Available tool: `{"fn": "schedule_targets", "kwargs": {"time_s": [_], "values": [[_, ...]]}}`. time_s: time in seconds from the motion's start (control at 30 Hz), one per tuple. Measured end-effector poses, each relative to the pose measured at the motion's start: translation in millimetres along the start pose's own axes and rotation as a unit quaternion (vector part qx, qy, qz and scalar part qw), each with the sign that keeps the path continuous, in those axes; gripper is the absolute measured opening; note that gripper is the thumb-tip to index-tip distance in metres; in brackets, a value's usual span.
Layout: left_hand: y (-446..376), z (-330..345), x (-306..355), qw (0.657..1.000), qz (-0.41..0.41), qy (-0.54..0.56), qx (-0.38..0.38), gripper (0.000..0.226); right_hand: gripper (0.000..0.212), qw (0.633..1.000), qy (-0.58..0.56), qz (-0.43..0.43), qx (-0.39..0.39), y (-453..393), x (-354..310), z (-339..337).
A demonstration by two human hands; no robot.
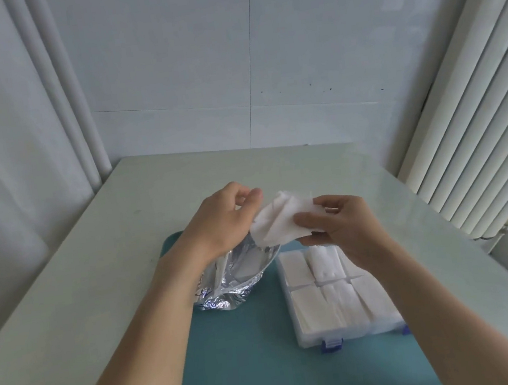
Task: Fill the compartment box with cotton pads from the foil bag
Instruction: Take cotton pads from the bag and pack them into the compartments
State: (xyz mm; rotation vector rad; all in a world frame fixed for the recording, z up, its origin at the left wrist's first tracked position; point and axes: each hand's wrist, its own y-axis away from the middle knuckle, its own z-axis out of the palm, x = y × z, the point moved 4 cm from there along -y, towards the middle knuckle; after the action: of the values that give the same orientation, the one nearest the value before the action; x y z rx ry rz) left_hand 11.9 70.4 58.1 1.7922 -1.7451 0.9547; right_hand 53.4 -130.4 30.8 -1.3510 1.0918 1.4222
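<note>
Both forearms reach forward over a teal rectangular mat (pixel 251 354) on a pale table (pixel 80 279). The right hand (pixel 341 226) pinches a bunch of soft white cotton pads (pixel 279 221) between thumb and curled fingers, raised above the table. The left hand (pixel 224 219), fingers bent, touches the bunch's left edge. Below it stands an open crinkled silver foil bag (pixel 241 274). Just right of the bag lies a clear plastic compartment box (pixel 334 298) with blue latches, its visible compartments holding white pads.
</note>
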Motion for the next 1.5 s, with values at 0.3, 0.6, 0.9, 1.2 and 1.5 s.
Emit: {"fn": "schedule_targets", "kwargs": {"time_s": [0.3, 0.6, 0.9, 1.2, 1.5], "values": [[8.4, 15.1, 20.6, 0.992, 0.067, 0.087, -0.057, 0.029, 0.041, 0.998, -0.042, -0.022, -0.052, 8.6, 5.6, -18.8], [12.0, 14.0, 28.8, 0.988, 0.149, 0.014, -0.04, 0.033, 0.037, 0.99, -0.07, -0.079, -0.093, 15.4, -1.9, -5.9], [34.1, 23.3, 14.1, 0.975, 0.016, 0.218, 0.029, 0.024, 0.03, 0.994, -0.083, -0.068, 0.002, 28.1, -4.3, -9.6], [67.7, 54.6, -1.8, 0.914, -0.09, 0.374, 0.132, 0.018, 0.043, 0.996, -0.073, -0.028, -0.033, 49.1, -7.7, -22.2], [73.6, 79.3, -3.8, 0.85, -0.104, 0.5, 0.128, 0.019, 0.027, 0.984, 0.168, -0.056, -0.025, 53.1, -12.5, 0.5]]}}
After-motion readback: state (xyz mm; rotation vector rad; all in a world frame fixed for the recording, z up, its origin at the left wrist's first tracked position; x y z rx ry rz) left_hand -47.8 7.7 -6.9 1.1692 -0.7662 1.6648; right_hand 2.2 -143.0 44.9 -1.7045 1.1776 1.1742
